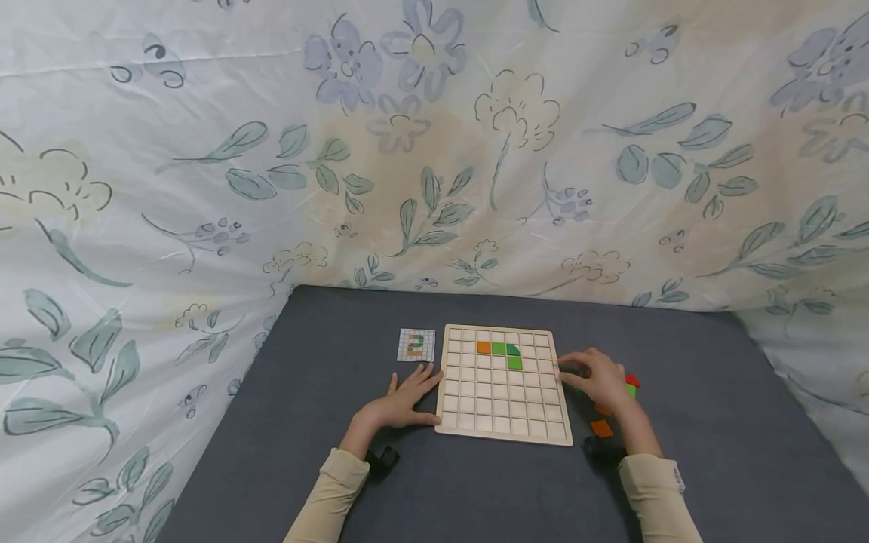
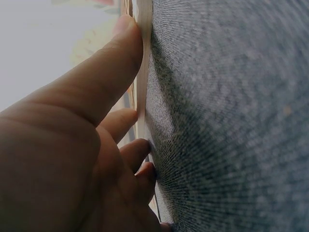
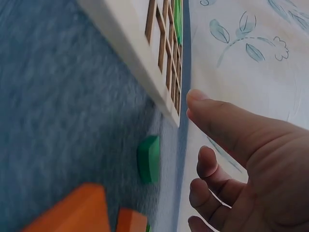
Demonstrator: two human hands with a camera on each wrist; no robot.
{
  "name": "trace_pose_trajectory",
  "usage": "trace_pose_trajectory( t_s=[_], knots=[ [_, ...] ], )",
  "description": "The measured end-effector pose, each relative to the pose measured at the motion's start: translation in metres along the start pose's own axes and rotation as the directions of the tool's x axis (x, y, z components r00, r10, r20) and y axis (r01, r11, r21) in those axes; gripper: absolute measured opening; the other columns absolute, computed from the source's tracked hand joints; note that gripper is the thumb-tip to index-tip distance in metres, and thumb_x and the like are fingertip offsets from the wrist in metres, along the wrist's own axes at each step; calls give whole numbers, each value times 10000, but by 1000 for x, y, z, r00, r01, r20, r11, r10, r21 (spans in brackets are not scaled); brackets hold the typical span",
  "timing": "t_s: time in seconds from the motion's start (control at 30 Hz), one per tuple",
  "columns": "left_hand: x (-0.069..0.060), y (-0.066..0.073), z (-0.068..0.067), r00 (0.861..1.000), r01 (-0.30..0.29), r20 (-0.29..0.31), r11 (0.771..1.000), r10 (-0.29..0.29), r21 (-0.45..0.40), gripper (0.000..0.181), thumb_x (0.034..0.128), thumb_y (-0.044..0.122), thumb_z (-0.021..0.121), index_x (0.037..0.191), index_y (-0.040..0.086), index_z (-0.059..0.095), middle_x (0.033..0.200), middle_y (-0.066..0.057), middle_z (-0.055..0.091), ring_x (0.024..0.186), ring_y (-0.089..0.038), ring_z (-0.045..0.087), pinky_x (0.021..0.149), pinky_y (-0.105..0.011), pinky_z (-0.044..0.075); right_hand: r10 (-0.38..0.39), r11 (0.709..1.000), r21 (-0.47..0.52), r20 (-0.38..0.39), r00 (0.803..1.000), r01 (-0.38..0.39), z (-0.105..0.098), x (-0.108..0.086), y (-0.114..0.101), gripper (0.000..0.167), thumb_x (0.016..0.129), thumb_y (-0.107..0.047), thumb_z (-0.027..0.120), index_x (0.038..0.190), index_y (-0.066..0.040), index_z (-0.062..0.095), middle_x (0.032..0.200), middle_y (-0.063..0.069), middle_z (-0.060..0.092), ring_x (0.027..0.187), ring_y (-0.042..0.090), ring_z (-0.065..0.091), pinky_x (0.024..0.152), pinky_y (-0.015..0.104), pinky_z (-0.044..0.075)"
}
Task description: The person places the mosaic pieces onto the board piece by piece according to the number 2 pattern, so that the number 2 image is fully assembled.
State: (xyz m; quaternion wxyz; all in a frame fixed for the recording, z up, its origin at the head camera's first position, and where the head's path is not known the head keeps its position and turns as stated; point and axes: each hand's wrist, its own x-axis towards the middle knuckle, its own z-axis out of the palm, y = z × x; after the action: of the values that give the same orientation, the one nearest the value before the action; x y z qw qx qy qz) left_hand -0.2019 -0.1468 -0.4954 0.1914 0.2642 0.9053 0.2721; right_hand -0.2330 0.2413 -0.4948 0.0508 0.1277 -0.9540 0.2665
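A wooden grid board (image 1: 502,411) lies on the dark table. Near its far side sit an orange square (image 1: 483,348), a green square (image 1: 498,348), a dark green rounded piece (image 1: 513,350) and another green square (image 1: 514,363). My left hand (image 1: 400,403) rests at the board's left edge, thumb and fingertips touching it in the left wrist view. Beside the right edge hovers my right hand (image 1: 597,377), its fingers loosely bent. The right wrist view shows nothing between that thumb and fingers; a green piece (image 3: 148,159) lies on the table nearby.
A small printed card (image 1: 416,345) with a coloured grid pattern lies left of the board. Loose orange (image 1: 601,429), red (image 1: 633,379) and light green (image 1: 631,391) pieces lie at the right, partly behind my right hand. Floral cloth (image 1: 434,173) hangs behind the table.
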Motion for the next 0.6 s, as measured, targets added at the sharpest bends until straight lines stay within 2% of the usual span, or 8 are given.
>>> trace_pose_trajectory(
  t_s=[0.27,0.5,0.6],
  knots=[
    [0,-1,0,1000,-1,0,1000,1,-4,805,876,424,605,1505,183,165,1560,-112,54,1433,-310,-12,1058,-648,-92,32,999,-29,30,999,-31,-5,-5,13,288,836,-292,695,1100,-180,683,876,58,508,681,163,410,618,346,176],
    [0,1,0,1000,-6,0,1000,6,-6,804,877,416,607,1504,173,167,1559,-120,58,1431,-322,-7,1056,-653,-87,47,998,-36,40,998,-45,-11,-11,18,304,841,-311,686,1112,-173,677,850,45,494,660,161,378,631,368,143],
    [1,1,0,1000,-7,2,1000,7,-7,805,876,415,609,1504,173,167,1559,-120,60,1431,-325,-4,1056,-653,-86,51,997,-57,53,997,-48,-13,-13,19,332,828,-322,697,1118,-161,672,863,56,509,686,165,410,635,363,172]
  ],
)
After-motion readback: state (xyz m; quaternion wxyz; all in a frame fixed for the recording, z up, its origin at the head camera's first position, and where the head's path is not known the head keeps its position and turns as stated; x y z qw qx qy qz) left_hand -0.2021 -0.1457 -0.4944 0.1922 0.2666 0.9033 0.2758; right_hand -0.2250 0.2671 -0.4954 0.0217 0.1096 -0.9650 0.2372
